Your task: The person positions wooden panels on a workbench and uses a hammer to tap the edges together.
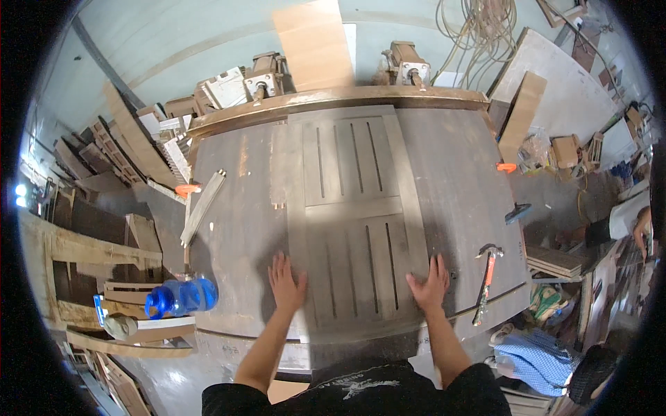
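A long grey wooden panel (357, 208) with two framed sections of narrow slots lies flat on a dark workbench (243, 229). My left hand (286, 281) rests flat, fingers spread, on the panel's near left edge. My right hand (430, 284) lies flat on its near right edge. Neither hand holds anything.
A claw hammer (485, 274) with an orange handle lies to the right on the bench. A metal straightedge (202, 206) lies at the left, and a blue water bottle (182, 297) sits off the bench's left corner. Orange clamps (187, 188) grip the bench sides. Wood offcuts surround the bench.
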Demonstrator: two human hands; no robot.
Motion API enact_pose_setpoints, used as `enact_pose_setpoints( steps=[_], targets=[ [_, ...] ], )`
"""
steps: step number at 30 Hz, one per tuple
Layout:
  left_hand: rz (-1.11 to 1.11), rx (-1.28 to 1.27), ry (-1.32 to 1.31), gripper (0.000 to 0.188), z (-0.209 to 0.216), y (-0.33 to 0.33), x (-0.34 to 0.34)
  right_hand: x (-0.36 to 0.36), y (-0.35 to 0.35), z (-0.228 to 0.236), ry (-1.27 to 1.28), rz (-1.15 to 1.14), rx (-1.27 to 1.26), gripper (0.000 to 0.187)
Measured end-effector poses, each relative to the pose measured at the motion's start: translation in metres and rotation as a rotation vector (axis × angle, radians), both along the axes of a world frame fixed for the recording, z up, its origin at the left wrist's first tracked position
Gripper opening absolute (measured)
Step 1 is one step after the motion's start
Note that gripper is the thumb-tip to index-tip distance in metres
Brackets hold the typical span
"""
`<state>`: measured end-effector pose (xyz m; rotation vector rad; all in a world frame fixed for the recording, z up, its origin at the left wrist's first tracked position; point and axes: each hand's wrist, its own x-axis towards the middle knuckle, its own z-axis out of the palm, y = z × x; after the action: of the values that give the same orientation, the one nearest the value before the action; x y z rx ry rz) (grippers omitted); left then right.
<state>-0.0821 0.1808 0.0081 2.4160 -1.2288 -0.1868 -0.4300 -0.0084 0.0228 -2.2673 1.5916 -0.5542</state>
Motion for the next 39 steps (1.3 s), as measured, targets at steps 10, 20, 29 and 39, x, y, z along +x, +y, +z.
enact_pose_setpoints(
  steps=[10,20,29,39],
  targets=[
    [0.172,-0.063,0.425,0.068,0.023,0.083,-0.071,-0.037,0.021,0.023,-0.290,-0.164,0.346,0.058],
    [-0.143,0.260,0.369,0.078,0.070,0.073,-0.068,-0.109,0.116,0.152,-0.778,-0.232,0.809,0.031],
    [-0.778,0.283,0.823,0.081,0.333,-0.045,-0.111,0.039,0.189,0.238,-0.702,0.670,0.460,0.078],
    [-0.745,0.256,0.388,0.047,0.373,-0.024,-0.006,-0.051,0.062,0.070,-0.432,0.186,-0.186,0.055]
  ],
)
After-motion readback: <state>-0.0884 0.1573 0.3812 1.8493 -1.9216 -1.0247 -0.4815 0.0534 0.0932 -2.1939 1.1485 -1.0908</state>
